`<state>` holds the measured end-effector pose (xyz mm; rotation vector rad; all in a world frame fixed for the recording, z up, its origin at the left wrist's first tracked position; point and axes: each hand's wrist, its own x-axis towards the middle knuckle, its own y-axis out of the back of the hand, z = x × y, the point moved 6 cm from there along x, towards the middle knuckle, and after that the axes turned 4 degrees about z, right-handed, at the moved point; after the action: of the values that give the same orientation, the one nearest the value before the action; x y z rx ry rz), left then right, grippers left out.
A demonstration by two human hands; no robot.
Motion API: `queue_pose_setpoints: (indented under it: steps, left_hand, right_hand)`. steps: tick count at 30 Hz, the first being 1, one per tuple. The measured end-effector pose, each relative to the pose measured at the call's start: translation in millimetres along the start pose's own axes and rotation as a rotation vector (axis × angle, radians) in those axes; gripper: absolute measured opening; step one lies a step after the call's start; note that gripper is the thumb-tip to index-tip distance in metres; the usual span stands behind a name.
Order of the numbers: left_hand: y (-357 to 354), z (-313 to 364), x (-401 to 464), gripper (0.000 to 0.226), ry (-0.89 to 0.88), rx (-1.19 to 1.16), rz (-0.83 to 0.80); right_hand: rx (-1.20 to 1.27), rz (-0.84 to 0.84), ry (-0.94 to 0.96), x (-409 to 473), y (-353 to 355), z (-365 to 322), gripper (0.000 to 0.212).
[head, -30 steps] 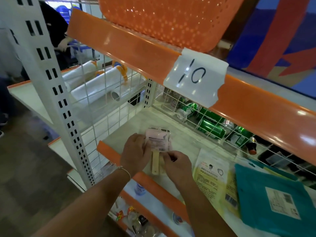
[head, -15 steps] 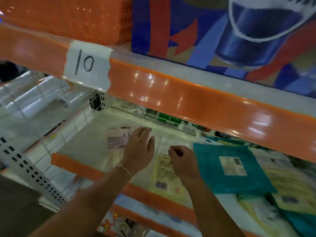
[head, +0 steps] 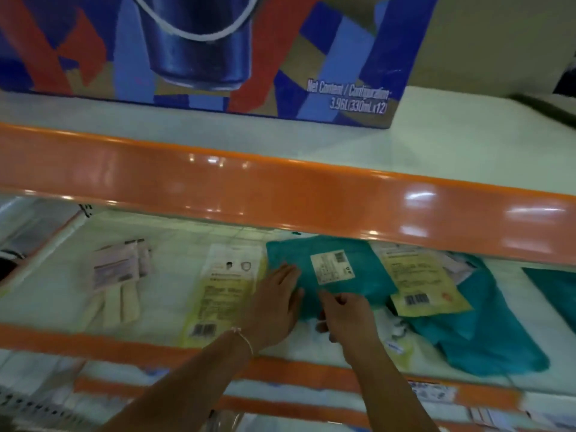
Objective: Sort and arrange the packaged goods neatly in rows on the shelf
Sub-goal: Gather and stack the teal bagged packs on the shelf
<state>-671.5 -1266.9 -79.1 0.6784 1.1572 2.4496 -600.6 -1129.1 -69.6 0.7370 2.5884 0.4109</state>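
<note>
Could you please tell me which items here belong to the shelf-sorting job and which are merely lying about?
Part of the job:
teal packet, under both hands
yellow packet
second yellow packet
pink-labelled packets

Lying about:
blue drinks carton on the shelf above

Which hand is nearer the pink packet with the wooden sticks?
Left. The left hand lies right of the pink packet, past the yellow packet; the right hand is farther right, at the teal packet.
</note>
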Motion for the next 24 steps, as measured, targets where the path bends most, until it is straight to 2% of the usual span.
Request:
queue_pose_setpoints:
  steps: [4, 7, 16, 19, 24]
  left_hand:
    - [-19, 0, -18, 0.059, -0.032, 0.038, 0.054]
    - [-25, -7, -20, 0.062, 0.036, 0.086, 0.049]
    - [-25, -11, -20, 0.068, 0.083, 0.059, 0.011]
    - [-23, -8, -19, 0.064, 0.083, 0.052, 0.007]
    - [-24, -6, -19, 0.061, 0.061, 0.007, 0.008]
  right_hand:
    - [0.036, -0.065, -0.121, -1, 11, 26, 0.039]
    - [0.145, -0.095, -0.147, 2, 8, 32, 0.037]
    - [0.611, -0.016, -0.333, 7, -7, 49, 0.029]
    - [0.589, 0.045, -0.312, 7, -4, 45, 0.027]
    - [0.453, 0.098, -0.262, -2, -3, 39, 0.042]
